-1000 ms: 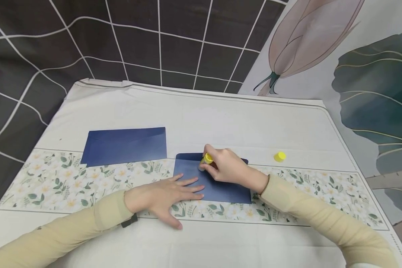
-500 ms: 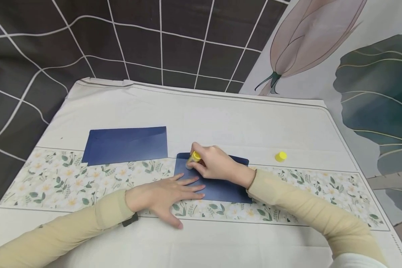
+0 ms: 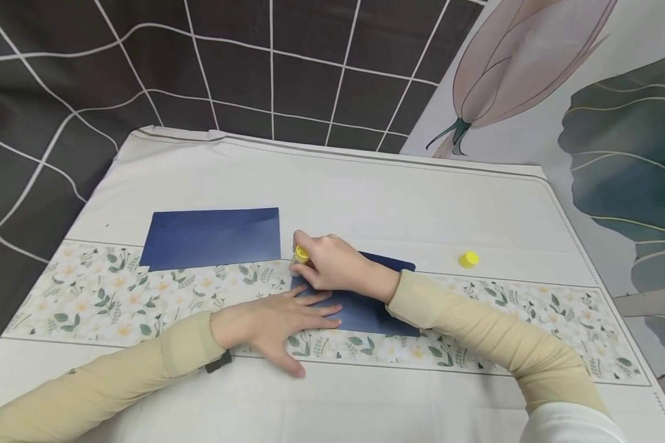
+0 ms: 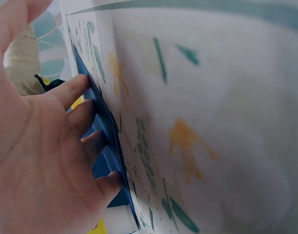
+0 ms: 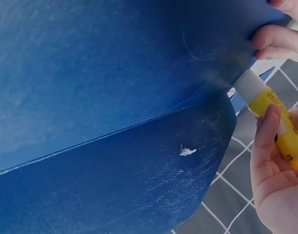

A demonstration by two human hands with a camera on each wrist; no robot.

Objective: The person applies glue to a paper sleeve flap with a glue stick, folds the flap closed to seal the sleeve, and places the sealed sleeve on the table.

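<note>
A dark blue envelope (image 3: 366,314) lies on the tablecloth with its flap unfolded at the far side. My left hand (image 3: 277,323) rests flat on its left end, fingers spread and thumb pointing toward me. My right hand (image 3: 338,264) grips a yellow glue stick (image 5: 266,101), tilted at the envelope's left end. In the right wrist view, the stick's white end is right at the envelope's edge, near the flap crease. A white glue clump (image 5: 188,151) and shiny streaks show on the flap. In the head view my right hand hides part of the envelope.
Blue envelopes (image 3: 216,240), slightly offset in a stack, lie at the back left. A yellow cap (image 3: 468,259) stands to the right of the right hand. A floral band (image 3: 166,301) runs across the white tablecloth (image 3: 366,197). Dark gridded fabric (image 3: 305,80) hangs behind.
My right hand has moved the glue stick leftward along the envelope's far part to its left end. The left hand has stayed in place on the envelope.
</note>
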